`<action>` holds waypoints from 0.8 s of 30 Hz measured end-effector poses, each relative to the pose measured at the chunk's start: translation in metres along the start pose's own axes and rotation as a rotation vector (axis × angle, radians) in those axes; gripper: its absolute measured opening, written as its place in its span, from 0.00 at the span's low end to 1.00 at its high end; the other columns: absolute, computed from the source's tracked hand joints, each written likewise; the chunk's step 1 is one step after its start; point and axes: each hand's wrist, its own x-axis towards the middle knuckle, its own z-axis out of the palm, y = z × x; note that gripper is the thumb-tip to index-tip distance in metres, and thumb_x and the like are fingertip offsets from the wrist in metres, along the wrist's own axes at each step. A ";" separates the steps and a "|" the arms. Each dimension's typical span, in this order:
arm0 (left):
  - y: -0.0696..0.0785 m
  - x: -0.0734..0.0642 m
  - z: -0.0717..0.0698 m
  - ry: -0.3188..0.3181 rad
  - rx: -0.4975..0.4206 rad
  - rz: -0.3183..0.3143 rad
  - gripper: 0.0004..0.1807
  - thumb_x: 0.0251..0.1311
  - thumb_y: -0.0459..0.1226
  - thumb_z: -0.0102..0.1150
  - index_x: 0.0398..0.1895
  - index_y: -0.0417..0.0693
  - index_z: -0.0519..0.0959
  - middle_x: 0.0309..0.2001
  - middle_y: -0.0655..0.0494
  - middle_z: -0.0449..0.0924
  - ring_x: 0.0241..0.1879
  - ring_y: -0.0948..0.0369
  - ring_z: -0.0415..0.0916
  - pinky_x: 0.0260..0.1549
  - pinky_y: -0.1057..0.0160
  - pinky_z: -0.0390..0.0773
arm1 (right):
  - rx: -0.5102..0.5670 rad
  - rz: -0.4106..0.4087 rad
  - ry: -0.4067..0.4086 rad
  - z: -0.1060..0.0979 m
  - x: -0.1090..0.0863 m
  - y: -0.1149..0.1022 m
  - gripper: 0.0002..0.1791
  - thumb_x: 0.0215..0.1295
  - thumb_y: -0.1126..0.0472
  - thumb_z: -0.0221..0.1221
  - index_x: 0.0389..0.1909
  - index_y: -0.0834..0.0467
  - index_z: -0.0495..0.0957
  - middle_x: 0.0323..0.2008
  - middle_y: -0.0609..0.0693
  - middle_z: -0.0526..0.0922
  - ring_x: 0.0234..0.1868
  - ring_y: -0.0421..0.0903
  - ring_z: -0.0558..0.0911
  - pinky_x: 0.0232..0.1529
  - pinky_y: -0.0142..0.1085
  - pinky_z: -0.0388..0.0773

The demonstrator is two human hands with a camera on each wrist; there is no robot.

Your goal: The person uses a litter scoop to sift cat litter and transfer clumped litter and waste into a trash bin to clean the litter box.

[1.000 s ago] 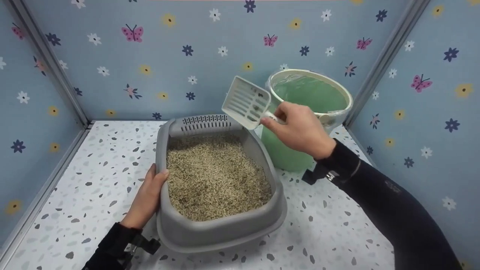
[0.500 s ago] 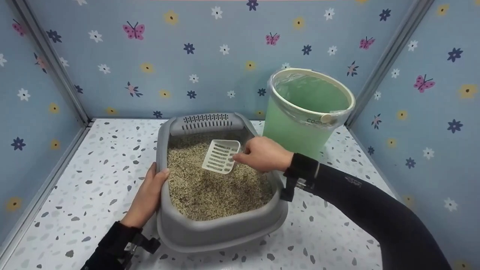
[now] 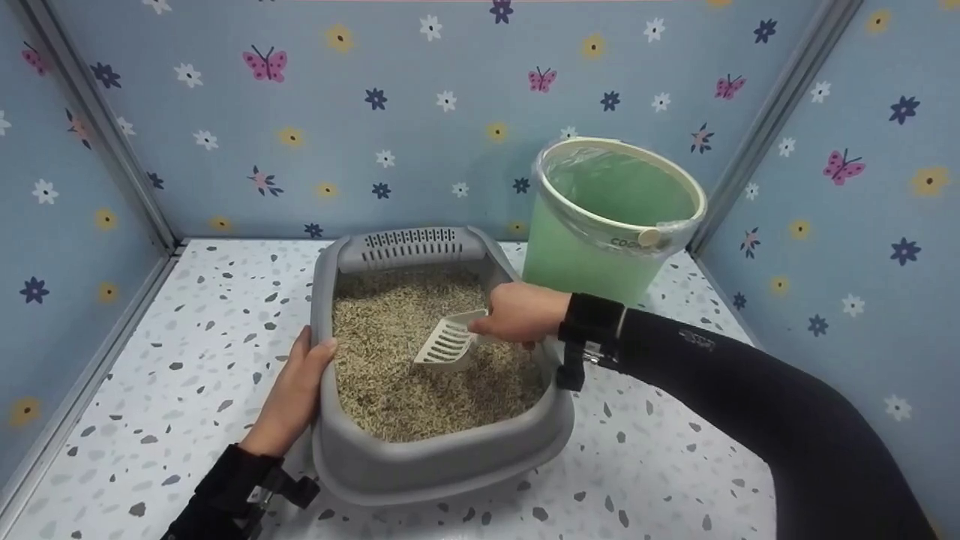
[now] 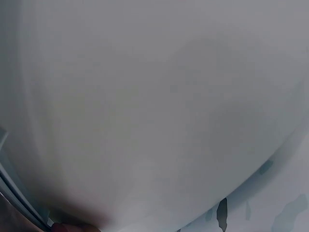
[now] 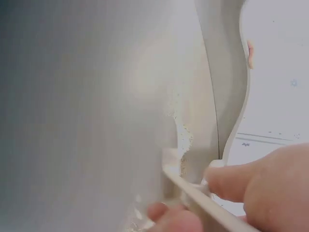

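Observation:
A grey litter box [image 3: 442,474] filled with pellet-like litter [image 3: 390,337] stands on the speckled surface. My left hand [image 3: 295,390] holds its left side, the thumb over the rim. In the left wrist view the box's outer wall [image 4: 145,106] fills most of the frame, and only a bit of a finger shows at the bottom. With my right hand [image 3: 521,311] I grip a white slotted litter scoop [image 3: 450,341] by its handle, low over the litter and tilted, its front edge to the left. Whether that edge touches the litter I cannot tell.
Behind and right of the box stands a green bin [image 3: 592,262] with a clear liner and a cream rim. A flower-and-butterfly patterned wall [image 3: 420,135] rises at the back, with side panels left and right.
The right hand has brought the scoop from beside the bin's rim down and left over the litter, then slightly lower with the scoop tilting. The left hand has stayed on the box.

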 end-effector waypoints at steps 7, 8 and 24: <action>0.000 0.000 0.000 -0.001 -0.014 -0.003 0.53 0.85 0.63 0.40 0.91 0.45 0.25 0.91 0.42 0.23 0.90 0.49 0.24 0.87 0.45 0.32 | 0.012 -0.003 -0.038 -0.007 0.017 -0.012 0.30 0.88 0.41 0.55 0.22 0.51 0.72 0.20 0.47 0.79 0.16 0.41 0.80 0.20 0.33 0.79; -0.001 0.000 0.001 -0.002 -0.017 -0.003 0.54 0.85 0.63 0.40 0.91 0.45 0.25 0.91 0.42 0.23 0.90 0.49 0.24 0.87 0.45 0.32 | 0.029 -0.002 -0.036 -0.006 0.021 -0.013 0.30 0.88 0.42 0.54 0.21 0.51 0.72 0.19 0.47 0.78 0.16 0.41 0.81 0.21 0.34 0.81; 0.000 -0.001 0.000 0.006 0.001 0.006 0.52 0.85 0.63 0.39 0.92 0.46 0.27 0.91 0.42 0.25 0.90 0.47 0.27 0.87 0.44 0.33 | 0.003 -0.014 -0.149 0.025 0.044 -0.015 0.31 0.88 0.42 0.56 0.23 0.56 0.76 0.27 0.58 0.90 0.29 0.57 0.91 0.39 0.46 0.91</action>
